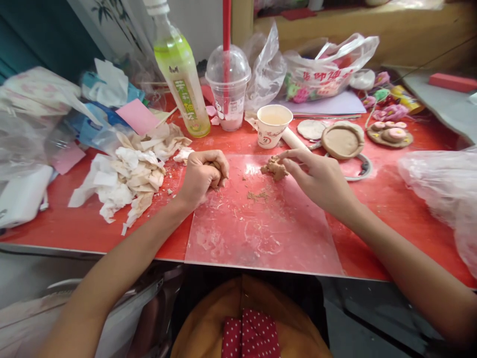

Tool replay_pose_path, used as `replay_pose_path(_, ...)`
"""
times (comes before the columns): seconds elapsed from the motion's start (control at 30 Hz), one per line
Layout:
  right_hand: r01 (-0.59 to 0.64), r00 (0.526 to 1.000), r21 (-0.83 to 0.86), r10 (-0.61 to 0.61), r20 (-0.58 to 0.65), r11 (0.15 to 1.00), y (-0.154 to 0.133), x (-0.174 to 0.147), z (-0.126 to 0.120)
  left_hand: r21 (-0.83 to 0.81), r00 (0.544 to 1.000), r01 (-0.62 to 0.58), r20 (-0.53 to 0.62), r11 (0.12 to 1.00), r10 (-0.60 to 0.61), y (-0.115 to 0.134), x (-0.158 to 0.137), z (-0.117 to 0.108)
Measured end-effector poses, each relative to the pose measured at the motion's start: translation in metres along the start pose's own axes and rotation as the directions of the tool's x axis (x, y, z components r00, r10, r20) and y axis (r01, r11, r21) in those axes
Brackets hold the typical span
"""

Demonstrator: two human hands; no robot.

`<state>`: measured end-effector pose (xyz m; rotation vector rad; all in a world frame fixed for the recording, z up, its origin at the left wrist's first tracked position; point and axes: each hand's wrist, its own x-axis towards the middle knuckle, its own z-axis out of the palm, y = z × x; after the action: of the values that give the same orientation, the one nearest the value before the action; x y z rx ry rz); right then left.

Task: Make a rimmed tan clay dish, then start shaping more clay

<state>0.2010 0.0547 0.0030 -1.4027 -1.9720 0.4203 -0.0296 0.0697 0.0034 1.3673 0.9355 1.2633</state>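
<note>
My left hand [207, 175] is closed around a piece of brown clay [213, 166], and only part of the clay shows between the fingers. A rough, crumbly clay lump [275, 168] lies on a clear plastic sheet [238, 243]. My right hand [316, 176] is at the right edge of this lump, its fingers stretched and apart, with the fingertips touching or nearly touching it. Small clay crumbs [258, 196] are scattered on the sheet between both hands.
Crumpled tissues [130, 174] lie left. Behind stand a tea bottle [184, 84], a domed plastic cup [228, 89] and a paper cup [274, 127]. At right are a round clay dish [342, 140], a ring [363, 169], a decorated clay piece [390, 135] and a plastic bag [443, 184].
</note>
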Motion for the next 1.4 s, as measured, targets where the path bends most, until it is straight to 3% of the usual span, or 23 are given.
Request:
replay_pose_path(0.17,0.193,0.971,-0.143,-0.169,0.167,0.971,0.007,0.004,0.008,0.007,0.999,0.034,0.041,0.999,-0.034,-0.005,0.003,-0.003)
replay_pose_path(0.37,0.094,0.981,-0.250,-0.047,0.186,0.964,0.005,0.007,0.012,0.009,0.991,0.069,0.112,0.998,-0.070,-0.007,-0.001,0.000)
replay_pose_path(0.57,0.139,0.985,-0.195,-0.116,0.128,0.971,0.011,0.003,0.016,0.017,0.994,0.068,0.084,0.998,-0.069,-0.006,0.001,0.000)
replay_pose_path(0.77,0.138,0.969,-0.138,-0.105,0.225,0.981,0.010,0.000,0.021,0.065,0.996,0.082,0.041,0.995,-0.085,-0.007,0.002,0.000)
replay_pose_path(0.97,0.214,0.976,-0.103,-0.216,-0.010,0.971,0.012,0.003,0.016,0.089,0.995,0.098,0.014,0.991,-0.100,-0.008,0.004,-0.002)
replay_pose_path(1.07,0.177,0.968,-0.109,-0.193,-0.160,0.978,0.029,0.009,0.008,0.085,0.993,0.120,-0.021,0.989,-0.118,-0.007,0.005,-0.003)
replay_pose_path(1.2,0.162,0.954,-0.120,-0.186,-0.233,0.980,0.055,0.017,-0.007,0.097,0.991,0.134,-0.014,0.986,-0.134,-0.007,0.005,-0.002)
replay_pose_path(1.3,0.182,0.920,-0.070,-0.195,-0.339,0.981,0.060,0.021,-0.018,0.114,0.986,0.160,0.024,0.981,-0.164,-0.008,0.005,-0.001)
replay_pose_path(1.4,0.173,0.856,0.157,-0.070,-0.512,0.972,0.051,0.023,-0.026,0.114,0.985,0.154,0.059,0.982,-0.161,-0.011,0.003,0.001)
